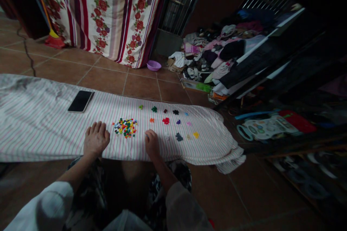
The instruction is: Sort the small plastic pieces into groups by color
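Note:
A striped cloth [40, 126] lies across the tiled floor in front of me. On it sits a heap of small mixed-colour beads [125, 127]. To its right lie several small clusters sorted by colour, among them red [166, 120], green [154, 109] and yellow [195, 135]. My left hand [95, 138] rests flat on the cloth just left of the heap, fingers stretched out. My right hand [151, 142] sits right of the heap with fingers curled down on the cloth; whether it pinches a bead is hidden.
A dark phone [80, 101] lies on the cloth at upper left. A floral curtain [108, 11] hangs behind, with a purple bowl [154, 65] on the floor. A pile of clothes [217, 57] and dark shelves with toys [267, 127] stand to the right.

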